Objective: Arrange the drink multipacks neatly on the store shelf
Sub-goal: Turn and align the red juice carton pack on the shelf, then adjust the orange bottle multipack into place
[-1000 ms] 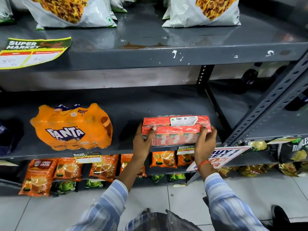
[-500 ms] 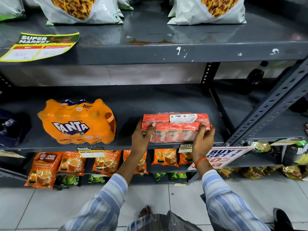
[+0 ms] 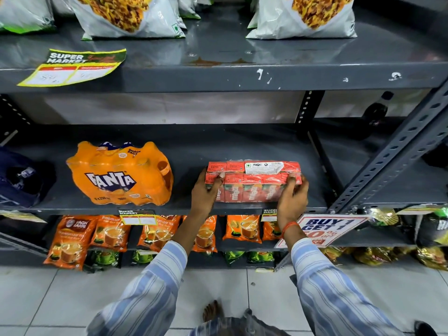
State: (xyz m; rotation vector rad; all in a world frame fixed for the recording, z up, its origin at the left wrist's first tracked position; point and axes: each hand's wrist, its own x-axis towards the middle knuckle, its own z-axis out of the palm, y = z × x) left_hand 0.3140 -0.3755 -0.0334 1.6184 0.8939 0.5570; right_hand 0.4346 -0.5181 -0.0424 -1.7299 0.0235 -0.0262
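Note:
A red shrink-wrapped multipack of juice cartons (image 3: pixel 252 183) rests on the grey middle shelf (image 3: pixel 189 151), near its front edge. My left hand (image 3: pixel 206 192) grips the pack's left end, thumb on top. My right hand (image 3: pixel 292 195) grips its right end the same way. An orange Fanta bottle multipack (image 3: pixel 118 174) stands on the same shelf to the left, apart from the red pack. At the shelf's far left lies a dark blue multipack (image 3: pixel 20 177), partly cut off.
Snack bags (image 3: pixel 126 15) sit on the shelf above, which carries a yellow price label (image 3: pixel 72 67). Orange tea pouches (image 3: pixel 157 232) fill the shelf below. A slanted steel upright (image 3: pixel 397 151) and a "Buy 1 Get 1" sign (image 3: pixel 322 229) stand at right.
The red pack has slid slightly further back onto the shelf with both hands still on it. My view has shifted a little to the left.

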